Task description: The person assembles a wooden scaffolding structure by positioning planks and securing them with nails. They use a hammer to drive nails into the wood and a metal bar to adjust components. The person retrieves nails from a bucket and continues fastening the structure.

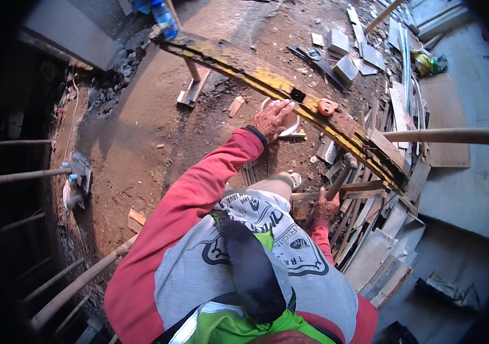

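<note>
A worn wooden beam (250,67) with peeling yellow paint runs across in front of me, raised above the ground. My left hand (275,119) lies on its near edge, fingers stretched out, beside a dark notch in the wood. Below that hand, a round white container (291,125) is partly hidden. An orange tape measure (327,106) sits on the beam to the right of the notch. Lower right, my right hand (326,207) is closed around the handle of a hammer (345,168), its head up near the beam's near edge.
A blue-capped water bottle (164,20) stands at the beam's left end. A handsaw (320,64) and grey blocks (346,69) lie on the dirt beyond. Scrap boards (379,258) are piled at right, near a pale tiled floor (462,200). Bamboo poles (84,281) cross the lower left.
</note>
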`<state>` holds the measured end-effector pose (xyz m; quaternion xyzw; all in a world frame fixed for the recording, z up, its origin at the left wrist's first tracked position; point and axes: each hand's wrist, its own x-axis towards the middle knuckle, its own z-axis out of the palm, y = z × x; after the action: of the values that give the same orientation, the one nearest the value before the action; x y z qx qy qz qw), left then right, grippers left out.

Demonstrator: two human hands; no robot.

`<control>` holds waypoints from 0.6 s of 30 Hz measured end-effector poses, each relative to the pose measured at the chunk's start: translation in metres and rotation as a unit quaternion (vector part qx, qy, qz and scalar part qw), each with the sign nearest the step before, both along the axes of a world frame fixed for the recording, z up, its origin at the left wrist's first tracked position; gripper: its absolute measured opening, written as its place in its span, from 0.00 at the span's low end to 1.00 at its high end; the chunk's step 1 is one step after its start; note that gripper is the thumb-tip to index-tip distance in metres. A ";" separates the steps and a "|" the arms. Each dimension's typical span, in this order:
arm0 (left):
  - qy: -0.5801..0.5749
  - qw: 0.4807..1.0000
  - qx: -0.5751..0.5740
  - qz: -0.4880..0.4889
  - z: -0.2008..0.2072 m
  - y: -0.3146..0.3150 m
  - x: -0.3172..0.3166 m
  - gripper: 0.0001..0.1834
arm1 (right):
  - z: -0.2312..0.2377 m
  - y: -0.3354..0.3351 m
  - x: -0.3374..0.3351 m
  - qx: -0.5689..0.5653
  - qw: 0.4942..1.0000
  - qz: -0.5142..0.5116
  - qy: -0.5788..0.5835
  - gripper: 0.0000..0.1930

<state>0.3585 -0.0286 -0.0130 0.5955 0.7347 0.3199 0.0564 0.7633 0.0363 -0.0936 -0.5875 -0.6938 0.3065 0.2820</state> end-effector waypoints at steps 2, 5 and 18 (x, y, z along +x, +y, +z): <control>-0.012 0.999 -0.030 0.017 -0.027 -0.081 -0.041 0.49 | -0.047 -0.049 -0.033 -0.033 0.998 0.039 -0.046 0.17; -0.001 0.992 -0.072 0.101 -0.079 -0.215 -0.104 0.47 | -0.077 -0.114 -0.078 -0.191 0.972 0.107 -0.082 0.19; -0.237 0.913 -0.165 0.287 -0.118 -0.406 -0.360 0.37 | -0.078 -0.174 -0.336 -0.382 0.862 0.140 -0.301 0.20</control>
<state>-0.0016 -0.4347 -0.1310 0.2480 0.8812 0.3285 0.2324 0.4271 -0.1373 -0.1713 -0.6095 -0.6487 0.3917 -0.2330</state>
